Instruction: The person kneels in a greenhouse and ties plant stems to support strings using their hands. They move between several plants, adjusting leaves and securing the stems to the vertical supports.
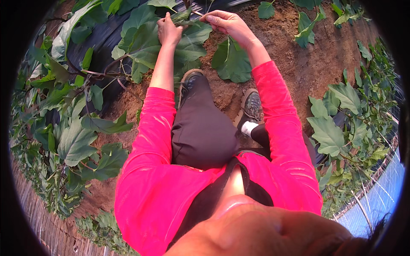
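My left hand [169, 30] is at the top of the view, among the broad lobed leaves [144, 41] of a plant that looks like eggplant. Its fingers are bent against the foliage, and whether they grip a leaf or stem is hidden. To its right, my right hand [222, 21] pinches a thin pale stem [196, 13] between thumb and forefinger. A partly curled leaf [182, 16] lies between the two hands. Below my right hand hangs another large leaf [233, 60].
Black plastic mulch film [96, 40] lies under the plants at the left. Purplish branches [102, 74] spread there. Brown soil [282, 54] forms the path under my shoes [250, 105]. Another leafy row [342, 128] runs along the right, near blue sheeting [374, 201].
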Action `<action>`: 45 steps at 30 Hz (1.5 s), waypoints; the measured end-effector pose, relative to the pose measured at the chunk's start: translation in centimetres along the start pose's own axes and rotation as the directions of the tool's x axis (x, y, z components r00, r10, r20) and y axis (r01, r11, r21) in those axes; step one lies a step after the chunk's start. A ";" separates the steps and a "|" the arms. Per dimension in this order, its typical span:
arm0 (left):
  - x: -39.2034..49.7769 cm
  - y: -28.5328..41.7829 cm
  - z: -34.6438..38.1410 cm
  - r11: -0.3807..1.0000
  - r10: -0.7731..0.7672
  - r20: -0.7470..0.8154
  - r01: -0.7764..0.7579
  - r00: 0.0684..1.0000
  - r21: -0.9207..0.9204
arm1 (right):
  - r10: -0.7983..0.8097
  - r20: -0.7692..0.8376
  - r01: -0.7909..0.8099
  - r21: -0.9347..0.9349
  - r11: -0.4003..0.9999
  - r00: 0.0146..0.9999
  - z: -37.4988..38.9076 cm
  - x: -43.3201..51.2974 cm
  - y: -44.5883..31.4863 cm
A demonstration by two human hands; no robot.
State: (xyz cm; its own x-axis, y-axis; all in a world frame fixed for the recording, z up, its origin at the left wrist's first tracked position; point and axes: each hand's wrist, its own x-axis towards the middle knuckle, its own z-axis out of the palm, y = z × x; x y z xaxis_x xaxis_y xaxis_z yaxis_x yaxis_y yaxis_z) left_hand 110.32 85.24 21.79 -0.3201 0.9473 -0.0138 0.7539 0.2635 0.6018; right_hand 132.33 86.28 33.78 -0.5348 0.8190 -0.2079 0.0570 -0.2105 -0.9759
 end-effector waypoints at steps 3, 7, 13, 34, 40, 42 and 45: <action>0.5 1.4 -2.7 0.921 0.339 -0.201 -0.281 0.919 0.272 | 0.042 0.054 -0.030 -0.205 0.978 0.998 -0.6 2.3 0.8; 3.4 5.1 -4.0 0.727 0.393 0.198 -0.171 0.898 -0.665 | 0.120 0.055 -0.093 -0.353 0.931 0.991 -3.4 6.2 3.0; 6.4 4.8 -1.9 0.552 0.276 0.408 0.204 0.870 -0.808 | 0.232 -0.029 -0.187 -0.694 0.695 0.972 -4.8 10.6 2.1; 1.7 3.7 -4.2 0.982 0.186 0.155 -0.179 0.970 -0.058 | -0.471 -0.290 0.071 -0.788 0.611 0.833 -1.3 3.9 1.4; -1.5 3.5 -5.5 0.594 0.032 0.329 0.247 0.944 -0.766 | -0.675 -0.347 0.076 -0.855 0.513 0.651 3.0 0.3 3.6; -1.6 3.7 -5.9 0.420 0.068 0.421 0.357 0.904 -0.834 | -0.592 -0.410 0.135 -0.734 0.666 0.693 4.3 0.1 3.9; -2.5 5.0 -6.1 0.268 0.036 0.436 0.412 0.899 -0.871 | -0.499 -0.423 0.269 -0.493 0.827 0.757 5.4 1.1 3.6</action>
State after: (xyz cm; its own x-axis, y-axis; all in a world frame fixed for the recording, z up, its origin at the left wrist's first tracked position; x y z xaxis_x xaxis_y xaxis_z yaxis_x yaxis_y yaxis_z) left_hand 111.38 83.06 29.65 -0.0104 0.9407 -0.3392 -0.4296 0.3021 0.8510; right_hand 127.35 83.53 30.38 -0.0764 0.9504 0.3014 0.3190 0.3097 -0.8957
